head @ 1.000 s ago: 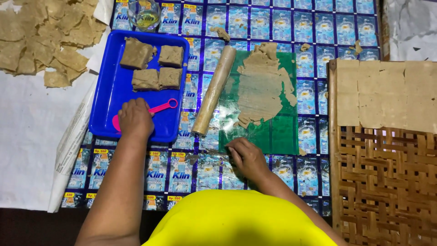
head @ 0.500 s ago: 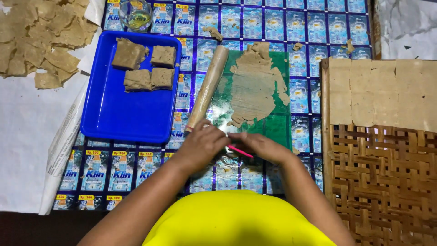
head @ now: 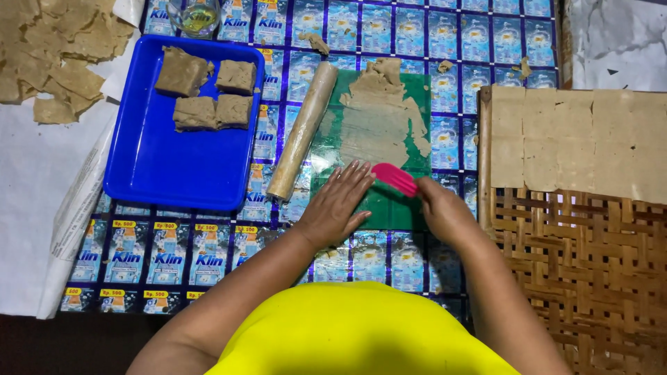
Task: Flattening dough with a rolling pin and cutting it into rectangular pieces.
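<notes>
We work at the green mat. Our left hand lies flat, fingers spread, pressing the mat's near edge. Our right hand is closed around a pink scraper, blade pointing toward 11 o'clock. The thin dough sheet lies on the mat at 12 o'clock from the hands, with ragged edges. We judge it light, soft and easily torn, likely clinging to the mat; it is best lifted from beneath at an edge. The rolling pin rests at 10 o'clock, beside the blue tray of dough blocks.
</notes>
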